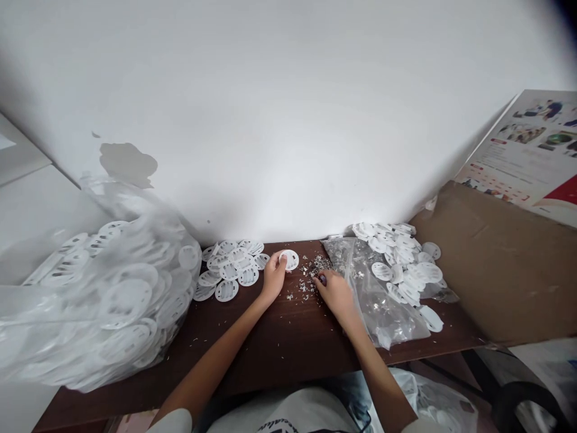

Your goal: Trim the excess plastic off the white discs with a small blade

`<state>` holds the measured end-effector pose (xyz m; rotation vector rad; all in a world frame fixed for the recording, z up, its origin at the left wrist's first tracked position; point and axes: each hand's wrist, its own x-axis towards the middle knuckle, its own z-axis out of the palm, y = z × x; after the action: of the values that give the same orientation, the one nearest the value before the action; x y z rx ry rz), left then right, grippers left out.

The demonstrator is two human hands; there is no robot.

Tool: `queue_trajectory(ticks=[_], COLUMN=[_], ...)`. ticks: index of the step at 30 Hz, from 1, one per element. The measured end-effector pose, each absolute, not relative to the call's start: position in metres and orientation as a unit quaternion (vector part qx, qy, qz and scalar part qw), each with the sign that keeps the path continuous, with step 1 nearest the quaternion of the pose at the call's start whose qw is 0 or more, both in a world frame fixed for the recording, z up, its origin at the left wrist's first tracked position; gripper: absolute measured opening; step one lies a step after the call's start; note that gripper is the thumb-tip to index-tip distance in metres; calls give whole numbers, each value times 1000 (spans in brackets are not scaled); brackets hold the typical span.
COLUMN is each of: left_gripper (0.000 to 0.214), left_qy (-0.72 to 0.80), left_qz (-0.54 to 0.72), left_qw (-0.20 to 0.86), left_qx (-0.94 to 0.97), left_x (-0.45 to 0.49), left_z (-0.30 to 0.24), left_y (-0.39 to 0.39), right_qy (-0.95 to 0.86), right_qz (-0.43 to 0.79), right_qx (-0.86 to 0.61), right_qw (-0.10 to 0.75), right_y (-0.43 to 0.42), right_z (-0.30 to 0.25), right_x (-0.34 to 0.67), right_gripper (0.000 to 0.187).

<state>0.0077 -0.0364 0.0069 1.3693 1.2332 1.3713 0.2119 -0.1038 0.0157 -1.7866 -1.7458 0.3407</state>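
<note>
My left hand is closed on the edge of a white round plastic disc, thumb on its upper face, just above the dark brown table. My right hand is lowered at a scatter of small shiny metal pieces, its fingers curled around a small dark object. Most of that object is hidden by the fingers, so its kind is unclear. Left of my left hand lies a pile of white slotted discs. A clear plastic bag with small metal pieces in it lies beside my right hand.
A large clear bag of white discs bulges over the table's left end. On the right, more white discs are heaped on the clear bag. Brown cardboard bounds the right side, and a white wall rises behind the table.
</note>
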Motion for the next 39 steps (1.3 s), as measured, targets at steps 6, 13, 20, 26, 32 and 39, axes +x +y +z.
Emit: queue_trajectory(ticks=[6, 13, 20, 26, 32, 39], left_gripper=[41, 44, 42, 39, 39, 37], left_qy=[465, 464, 461, 463, 466, 459], left_qz=[527, 528, 510, 500, 486, 494], left_qw=[433, 486, 489, 489, 492, 490], left_qx=[564, 519, 536, 544, 551, 553], left_x=[6, 0, -2, -1, 0, -1], left_z=[9, 3, 2, 2, 6, 5], left_y=[-40, -42, -42, -41, -44, -43], right_qy=[-681, -697, -686, -683, -682, -679], right_qz=[111, 203, 259, 259, 257, 256], right_qx=[-681, -583, -508, -487, -474, -446], right_qw=[246, 363, 453, 479, 495, 523], right_y=[-102, -87, -54, -56, -60, -59], right_z=[11, 41, 54, 36, 26, 20], right_x=[203, 209, 181, 164, 161, 156], right_gripper=[18, 21, 22, 26, 25, 21])
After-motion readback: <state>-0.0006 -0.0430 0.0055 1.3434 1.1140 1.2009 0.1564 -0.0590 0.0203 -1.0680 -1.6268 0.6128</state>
